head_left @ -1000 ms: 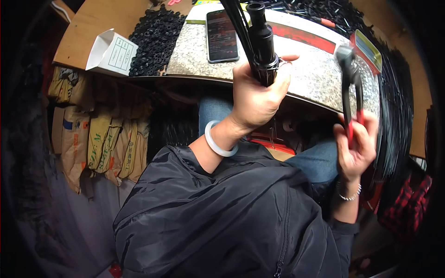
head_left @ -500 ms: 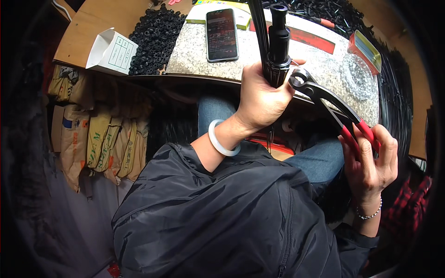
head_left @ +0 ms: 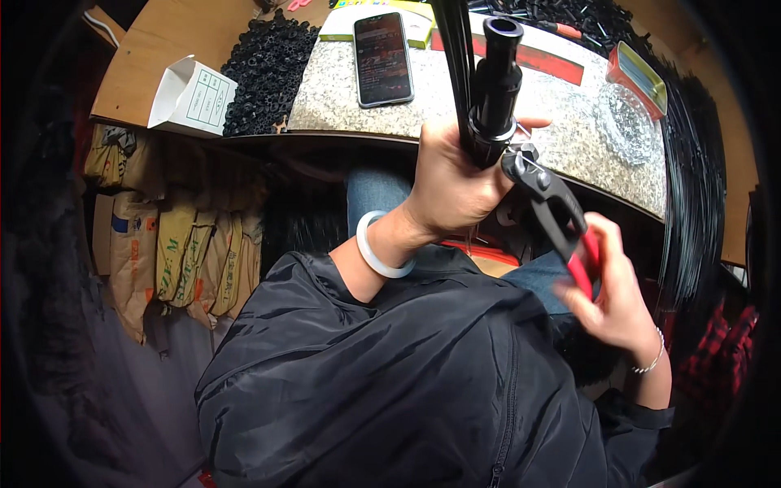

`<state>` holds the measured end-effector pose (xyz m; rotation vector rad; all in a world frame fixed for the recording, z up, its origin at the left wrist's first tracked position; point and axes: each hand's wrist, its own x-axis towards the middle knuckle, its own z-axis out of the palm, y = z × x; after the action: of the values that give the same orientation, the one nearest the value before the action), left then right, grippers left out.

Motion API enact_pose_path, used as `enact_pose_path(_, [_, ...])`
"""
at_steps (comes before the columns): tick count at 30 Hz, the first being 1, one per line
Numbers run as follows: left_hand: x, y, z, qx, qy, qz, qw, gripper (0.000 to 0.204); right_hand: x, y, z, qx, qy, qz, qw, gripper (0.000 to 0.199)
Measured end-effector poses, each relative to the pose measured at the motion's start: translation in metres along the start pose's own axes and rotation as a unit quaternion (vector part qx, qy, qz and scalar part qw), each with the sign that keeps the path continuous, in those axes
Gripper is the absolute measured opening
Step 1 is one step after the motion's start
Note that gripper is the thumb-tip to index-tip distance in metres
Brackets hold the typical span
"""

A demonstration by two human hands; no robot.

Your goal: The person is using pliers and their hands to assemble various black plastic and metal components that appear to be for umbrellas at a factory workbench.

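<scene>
- Black tube (head_left: 496,81): smooth, slightly glossy plastic.
- Pliers (head_left: 547,199): dull dark metal, glossy red grips.
- Counter (head_left: 342,102): speckled polished stone on wood.
- Jacket (head_left: 407,374): black, faintly shiny cloth.

On the stone slab (head_left: 569,146), a phone (head_left: 382,57) lies left of the held tube (head_left: 496,81), pliers (head_left: 545,199) at its right.

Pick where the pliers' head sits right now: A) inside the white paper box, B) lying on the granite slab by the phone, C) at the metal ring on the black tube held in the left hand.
C: the right hand grips the red handles, and the pliers meet the ring on the black tube just above the left hand.
</scene>
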<state>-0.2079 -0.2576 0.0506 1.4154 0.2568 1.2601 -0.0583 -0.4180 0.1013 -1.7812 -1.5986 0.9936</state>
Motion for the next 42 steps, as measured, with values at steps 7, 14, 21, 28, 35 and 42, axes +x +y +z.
enact_pose_path(7, [-0.003,0.000,-0.002,0.000,-0.064,-0.058,0.996,0.015,0.004,0.016,-0.020,0.368,-0.346,0.145,0.851,0.052])
enact_pose_path(14, [-0.005,0.001,-0.006,0.033,-0.068,-0.103,0.992,0.006,0.002,0.005,-0.014,-0.150,0.044,-0.203,0.967,0.051])
enact_pose_path(21, [-0.005,-0.001,-0.004,0.004,-0.073,-0.092,0.993,0.012,0.005,0.008,-0.005,-0.134,0.050,-0.088,0.986,0.074])
enact_pose_path(28, [-0.008,-0.006,-0.008,0.007,-0.071,-0.109,0.991,0.021,0.007,-0.001,-0.014,-0.117,0.011,-0.116,0.986,0.060])
enact_pose_path(35, [-0.005,-0.008,-0.005,0.055,-0.077,-0.029,0.995,0.030,-0.001,0.000,-0.025,0.005,-0.049,0.028,0.998,0.016])
enact_pose_path(42, [-0.002,-0.019,-0.007,0.150,-0.108,0.058,0.981,0.019,-0.003,-0.031,-0.046,-0.164,-0.008,0.072,0.984,0.032])
